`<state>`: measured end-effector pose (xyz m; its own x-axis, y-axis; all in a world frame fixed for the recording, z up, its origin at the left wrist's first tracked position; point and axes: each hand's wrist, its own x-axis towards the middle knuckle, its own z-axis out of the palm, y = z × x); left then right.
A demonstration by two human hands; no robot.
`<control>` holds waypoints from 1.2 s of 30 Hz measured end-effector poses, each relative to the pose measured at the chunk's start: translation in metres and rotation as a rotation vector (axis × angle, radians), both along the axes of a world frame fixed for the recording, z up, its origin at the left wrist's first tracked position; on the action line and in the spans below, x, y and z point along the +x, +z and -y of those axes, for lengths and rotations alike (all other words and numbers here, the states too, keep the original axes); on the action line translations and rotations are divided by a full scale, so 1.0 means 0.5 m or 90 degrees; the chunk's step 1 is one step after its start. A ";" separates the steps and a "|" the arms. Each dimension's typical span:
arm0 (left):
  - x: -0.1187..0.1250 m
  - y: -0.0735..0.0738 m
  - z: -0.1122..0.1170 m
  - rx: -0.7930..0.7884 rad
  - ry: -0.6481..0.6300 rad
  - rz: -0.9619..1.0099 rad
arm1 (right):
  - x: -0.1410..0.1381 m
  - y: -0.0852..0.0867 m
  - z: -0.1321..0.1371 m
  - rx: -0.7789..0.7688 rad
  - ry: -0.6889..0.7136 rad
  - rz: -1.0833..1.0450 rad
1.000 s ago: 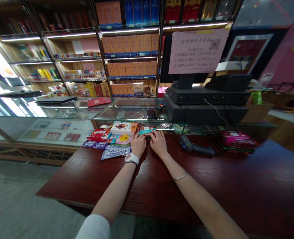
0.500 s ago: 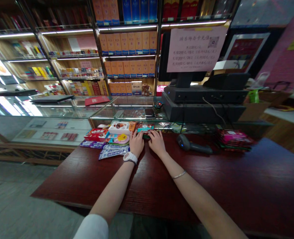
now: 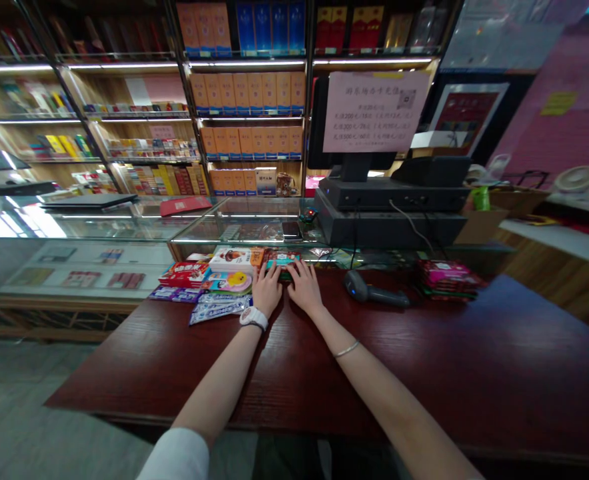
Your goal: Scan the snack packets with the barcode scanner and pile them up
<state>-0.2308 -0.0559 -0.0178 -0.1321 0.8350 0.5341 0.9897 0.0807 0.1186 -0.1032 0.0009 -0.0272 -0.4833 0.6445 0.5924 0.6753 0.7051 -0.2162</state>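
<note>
Pink notice (image 3: 376,102) listing 200, 300, 500; left hand (image 3: 267,288), right hand (image 3: 304,287) on snacks (image 3: 280,259)

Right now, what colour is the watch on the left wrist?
The watch is white; the head view shows it best.

Bright shelf LED strips (image 3: 247,64) light the scene, glare streaks the glass counter (image 3: 99,217), and wide-angle distortion bends the edges.
</note>
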 end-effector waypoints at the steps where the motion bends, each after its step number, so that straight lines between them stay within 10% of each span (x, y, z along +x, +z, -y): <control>1: 0.001 0.002 0.000 -0.002 0.000 0.001 | 0.002 0.003 0.001 -0.001 -0.006 0.003; 13: 0.056 0.072 0.033 0.005 -0.032 0.056 | 0.180 0.081 0.023 0.044 -0.018 0.099; 23: 0.262 0.120 0.017 0.023 -0.238 -0.001 | 0.388 0.085 0.041 0.063 -0.114 0.094; 36: 0.519 0.093 -0.059 -0.006 -0.411 -0.020 | 0.650 0.042 0.019 0.057 -0.287 0.071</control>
<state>0.0285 -0.0264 0.0289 0.4132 0.7459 0.5224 0.8427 -0.5306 0.0911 0.2218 -0.0086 -0.0061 -0.2315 0.7535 0.6153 0.9338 0.3494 -0.0765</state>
